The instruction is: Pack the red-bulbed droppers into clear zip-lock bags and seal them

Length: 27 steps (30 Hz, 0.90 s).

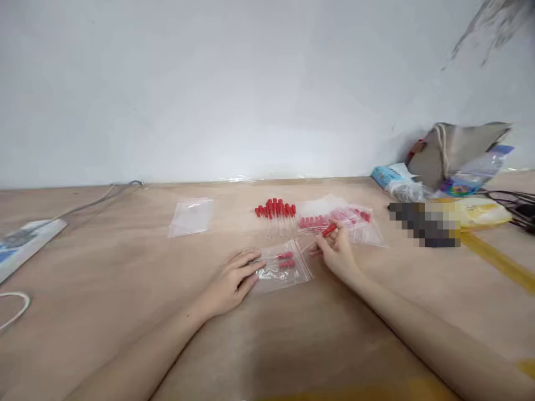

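My left hand (234,281) lies with fingers stretched out on the left end of a clear zip bag (267,283). Inside that bag are two glass droppers with red bulbs (286,264). Pinched by its red end in my right hand (338,250) is another dropper (329,229), its thin clear tube pointing left toward the bag's right edge. Just beyond the bag, a bunch of loose red-bulbed droppers (275,208) rests on the table. To the right of them, filled zip bags (334,217) overlap, with several red bulbs showing through.
A flat zip bag (192,217) lies at left of the loose droppers. Farther left are a cable (96,200) and a white-blue package (31,242). At right stand a blue tissue pack (387,177), a grey bag (455,150), a yellow packet (480,214) and black cables (518,206).
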Each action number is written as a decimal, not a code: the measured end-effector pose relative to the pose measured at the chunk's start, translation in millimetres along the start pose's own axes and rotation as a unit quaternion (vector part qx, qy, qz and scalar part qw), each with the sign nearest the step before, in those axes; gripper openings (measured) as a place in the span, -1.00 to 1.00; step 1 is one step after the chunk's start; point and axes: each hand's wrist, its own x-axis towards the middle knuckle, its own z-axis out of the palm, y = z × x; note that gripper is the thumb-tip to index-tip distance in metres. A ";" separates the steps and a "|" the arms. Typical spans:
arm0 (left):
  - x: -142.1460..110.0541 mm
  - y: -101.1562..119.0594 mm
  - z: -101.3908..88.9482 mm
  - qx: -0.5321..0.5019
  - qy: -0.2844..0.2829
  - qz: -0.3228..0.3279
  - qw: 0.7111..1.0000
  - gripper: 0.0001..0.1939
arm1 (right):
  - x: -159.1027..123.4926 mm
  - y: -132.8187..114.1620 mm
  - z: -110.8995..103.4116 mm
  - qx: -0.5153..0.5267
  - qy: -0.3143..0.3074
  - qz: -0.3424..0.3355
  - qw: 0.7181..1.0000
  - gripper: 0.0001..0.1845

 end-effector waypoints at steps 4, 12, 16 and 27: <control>0.6 -0.4 -0.2 -0.003 0.012 0.005 1.000 -0.64 | -1.2 2.3 8.2 0.010 -0.017 0.010 1.000 -0.44; 1.3 -0.8 -0.2 -0.005 0.019 0.008 1.000 -0.64 | -2.4 0.6 5.9 0.069 -0.035 0.047 0.996 -0.54; 1.6 0.1 -0.7 -0.006 0.024 0.004 1.000 -0.64 | -6.7 0.5 -1.7 0.017 -0.073 0.063 0.995 -0.63; 2.2 1.9 -2.4 -0.007 0.022 0.004 1.000 -0.63 | -7.1 -5.6 0.9 -0.290 -0.248 -0.163 0.910 -0.72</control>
